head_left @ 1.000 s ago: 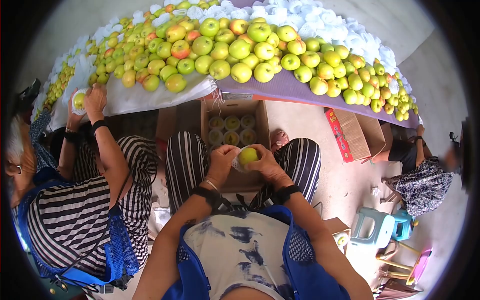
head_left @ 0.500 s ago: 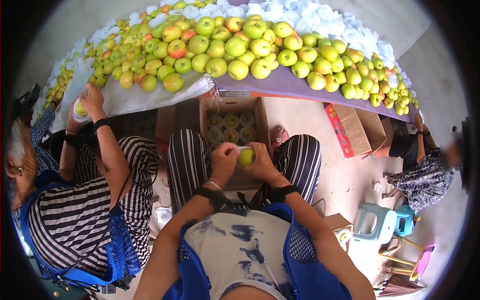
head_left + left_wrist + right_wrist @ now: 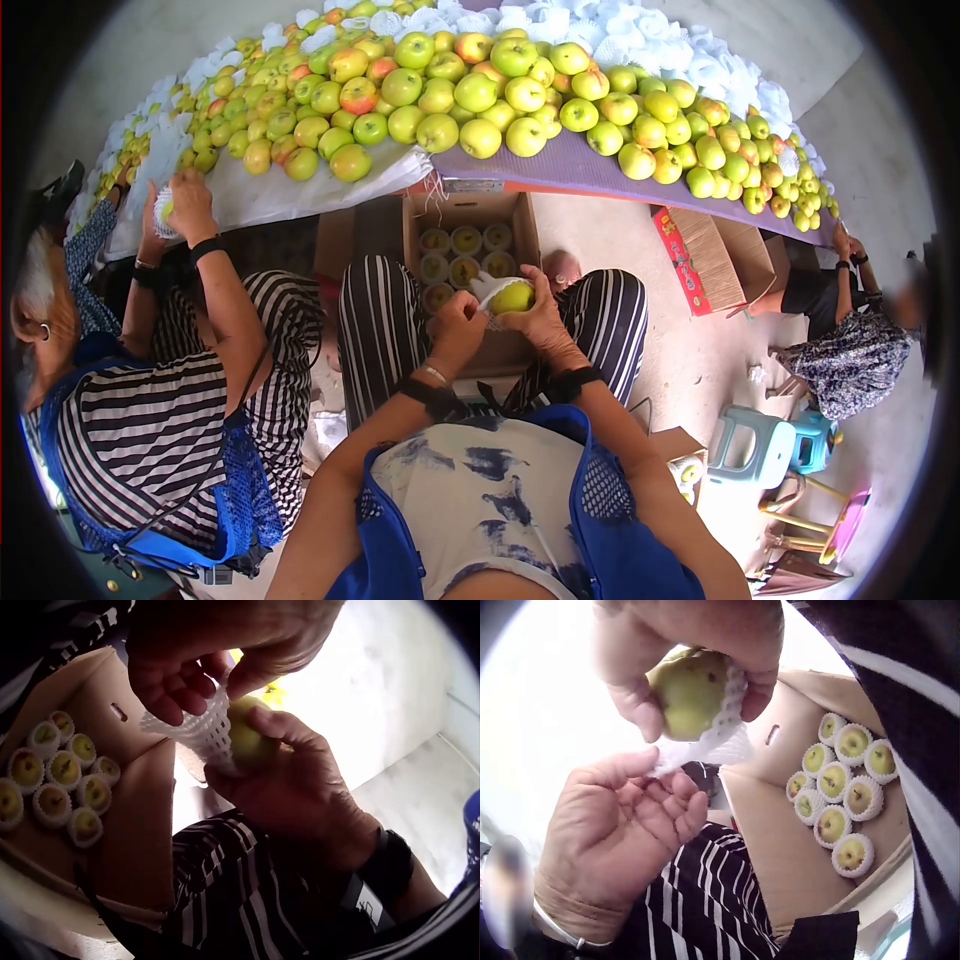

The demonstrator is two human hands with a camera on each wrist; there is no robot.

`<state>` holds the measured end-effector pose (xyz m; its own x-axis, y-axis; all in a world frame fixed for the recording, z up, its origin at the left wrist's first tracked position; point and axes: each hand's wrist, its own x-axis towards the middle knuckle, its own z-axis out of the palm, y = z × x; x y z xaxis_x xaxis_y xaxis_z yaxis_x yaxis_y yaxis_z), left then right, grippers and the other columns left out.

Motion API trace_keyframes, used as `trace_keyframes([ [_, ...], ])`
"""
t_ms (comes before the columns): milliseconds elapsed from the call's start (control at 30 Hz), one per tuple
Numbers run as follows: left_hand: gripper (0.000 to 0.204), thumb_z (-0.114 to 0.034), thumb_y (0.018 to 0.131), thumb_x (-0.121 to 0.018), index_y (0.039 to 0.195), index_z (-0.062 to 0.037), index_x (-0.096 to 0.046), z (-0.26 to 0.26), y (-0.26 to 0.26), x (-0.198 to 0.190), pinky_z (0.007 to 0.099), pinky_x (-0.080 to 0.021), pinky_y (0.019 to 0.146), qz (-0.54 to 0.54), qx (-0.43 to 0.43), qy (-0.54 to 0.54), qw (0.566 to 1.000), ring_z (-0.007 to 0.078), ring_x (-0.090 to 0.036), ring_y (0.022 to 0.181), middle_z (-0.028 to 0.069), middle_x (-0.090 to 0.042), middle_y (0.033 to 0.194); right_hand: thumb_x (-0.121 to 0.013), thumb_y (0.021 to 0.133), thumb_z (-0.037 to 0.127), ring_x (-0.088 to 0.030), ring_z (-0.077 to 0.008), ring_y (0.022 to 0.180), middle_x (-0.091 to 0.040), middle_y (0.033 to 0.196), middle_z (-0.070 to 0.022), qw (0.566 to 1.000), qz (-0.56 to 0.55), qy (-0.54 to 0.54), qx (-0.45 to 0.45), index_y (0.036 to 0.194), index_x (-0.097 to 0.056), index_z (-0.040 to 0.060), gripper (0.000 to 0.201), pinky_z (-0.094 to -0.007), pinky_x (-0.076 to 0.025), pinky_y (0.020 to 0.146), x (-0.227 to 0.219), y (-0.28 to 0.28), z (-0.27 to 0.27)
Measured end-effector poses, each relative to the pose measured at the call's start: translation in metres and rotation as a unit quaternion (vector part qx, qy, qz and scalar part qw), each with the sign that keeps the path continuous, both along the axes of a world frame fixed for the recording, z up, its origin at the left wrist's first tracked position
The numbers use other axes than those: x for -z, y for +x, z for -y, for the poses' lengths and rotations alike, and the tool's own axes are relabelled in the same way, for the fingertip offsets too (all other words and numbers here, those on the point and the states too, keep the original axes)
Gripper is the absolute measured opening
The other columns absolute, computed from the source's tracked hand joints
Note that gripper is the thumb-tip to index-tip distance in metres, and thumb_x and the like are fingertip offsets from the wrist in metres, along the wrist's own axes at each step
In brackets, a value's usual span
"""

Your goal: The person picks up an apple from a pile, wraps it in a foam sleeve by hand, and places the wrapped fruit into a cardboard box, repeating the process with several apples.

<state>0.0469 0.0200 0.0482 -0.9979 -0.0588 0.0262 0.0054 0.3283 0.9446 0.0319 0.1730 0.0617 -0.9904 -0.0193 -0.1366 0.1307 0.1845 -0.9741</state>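
My right hand [image 3: 538, 312] grips a green apple [image 3: 513, 297] over the near end of the cardboard box. A white foam net sleeve [image 3: 199, 733] covers one side of the apple and sticks out beyond it, its free end loose. With thumb and fingers, my left hand [image 3: 622, 832] pinches the edge of this sleeve. In the right wrist view, much of the apple's green skin [image 3: 690, 697] is bare. Inside the box [image 3: 470, 212], several apples in foam nets [image 3: 834, 782] stand in rows.
A long heap of apples [image 3: 400, 88] lies on the table ahead, with white foam nets [image 3: 640, 40] piled behind. On the left a person in stripes [image 3: 150, 420] handles a netted apple. An opened carton [image 3: 690, 260], stools [image 3: 748, 448] and another person [image 3: 850, 360] are to the right.
The apple has shifted slightly right and away from my body in my right hand. Its net now sticks out to the left, and the left hand has drawn a little apart from the apple.
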Motion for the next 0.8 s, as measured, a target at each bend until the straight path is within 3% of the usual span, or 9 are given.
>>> trace_keyframes([
  [67,0.013,-0.007,0.068,-0.063,0.072,-0.0032,-0.052,-0.001,0.007,-0.017,0.0268,-0.04,0.052,-0.027,0.026,-0.001,0.999,0.0127,-0.049,0.056,0.0047,-0.052,0.065,-0.076,0.053,0.011,-0.053,-0.0254,0.096,-0.051,0.104,-0.0154,0.998,-0.017,0.068,-0.003,0.119,-0.039,0.0025,0.076,-0.0327,-0.043,0.087,0.007,0.0,-0.001],
  [167,0.016,-0.006,0.066,-0.065,0.074,-0.0024,-0.051,-0.008,0.011,-0.018,0.0284,-0.041,0.053,-0.203,0.037,-0.079,0.975,0.0148,-0.052,0.06,0.0081,-0.052,0.073,-0.076,0.053,0.012,-0.05,-0.0313,0.102,-0.049,0.108,-0.0179,0.979,-0.081,0.186,-0.001,0.118,-0.042,0.0041,0.074,-0.0356,-0.041,0.09,0.009,0.001,0.0],
  [267,0.02,-0.005,0.066,-0.066,0.078,-0.0019,-0.05,-0.007,0.009,-0.003,0.0281,-0.045,0.057,-0.061,0.042,-0.04,0.996,0.0139,-0.054,0.067,0.0076,-0.052,0.081,-0.076,0.053,0.012,-0.047,-0.0337,0.105,-0.047,0.112,-0.0192,0.967,-0.115,0.228,-0.015,0.118,-0.044,0.0054,0.073,-0.037,-0.04,0.092,0.01,0.003,0.003],
  [300,0.023,-0.006,0.066,-0.067,0.082,-0.0018,-0.051,-0.007,0.008,-0.001,0.0281,-0.045,0.06,-0.03,0.028,0.025,0.999,0.0145,-0.054,0.072,0.0079,-0.052,0.083,-0.077,0.054,0.013,-0.046,-0.034,0.106,-0.047,0.112,-0.0195,0.966,-0.119,0.229,-0.021,0.118,-0.044,0.0058,0.072,-0.0373,-0.039,0.093,0.01,0.004,0.003],
  [367,0.032,-0.009,0.065,-0.069,0.092,-0.0017,-0.053,-0.008,0.005,0.002,0.0281,-0.046,0.067,0.033,0.001,0.154,0.988,0.0158,-0.054,0.08,0.0083,-0.054,0.086,-0.077,0.054,0.012,-0.046,-0.0341,0.107,-0.047,0.112,-0.0197,0.967,-0.143,0.204,-0.048,0.117,-0.045,0.0056,0.07,-0.0372,-0.039,0.093,0.008,0.004,0.002],
  [467,0.042,-0.011,0.068,-0.07,0.104,-0.0006,-0.051,0.0,-0.002,0.003,0.0268,-0.048,0.067,0.021,0.046,0.085,0.995,0.0153,-0.055,0.08,0.0074,-0.054,0.09,-0.074,0.058,0.009,-0.047,-0.031,0.107,-0.049,0.112,-0.0174,0.963,-0.183,0.175,-0.088,0.117,-0.045,0.0046,0.066,-0.0351,-0.038,0.094,0.004,0.004,0.002],
  [500,0.042,-0.01,0.069,-0.068,0.106,-0.0009,-0.05,0.003,-0.003,0.001,0.0265,-0.048,0.066,0.072,0.04,0.151,0.985,0.0151,-0.056,0.08,0.0077,-0.054,0.091,-0.073,0.059,0.007,-0.048,-0.0295,0.107,-0.05,0.112,-0.0162,0.96,-0.198,0.168,-0.101,0.118,-0.045,0.0042,0.065,-0.0341,-0.038,0.094,0.003,0.004,0.002],
  [600,0.041,-0.009,0.074,-0.064,0.112,-0.0031,-0.048,0.01,-0.005,-0.006,0.0265,-0.051,0.066,0.184,0.027,0.296,0.937,0.0151,-0.057,0.083,0.0079,-0.055,0.095,-0.069,0.064,0.001,-0.049,-0.0227,0.106,-0.052,0.11,-0.0108,0.988,-0.028,-0.135,-0.068,0.117,-0.049,0.0036,0.056,-0.0302,-0.038,0.093,0.015,0.003,-0.001],
  [800,0.041,-0.007,0.079,-0.059,0.118,-0.0082,-0.045,0.012,-0.005,-0.012,0.029,-0.053,0.07,0.208,0.047,0.329,0.92,0.0163,-0.057,0.093,0.0079,-0.053,0.104,-0.063,0.067,-0.007,-0.049,-0.0177,0.106,-0.052,0.112,-0.008,0.985,0.03,-0.16,-0.05,0.11,-0.057,0.002,0.044,-0.0278,-0.039,0.092,0.026,-0.002,-0.011],
])
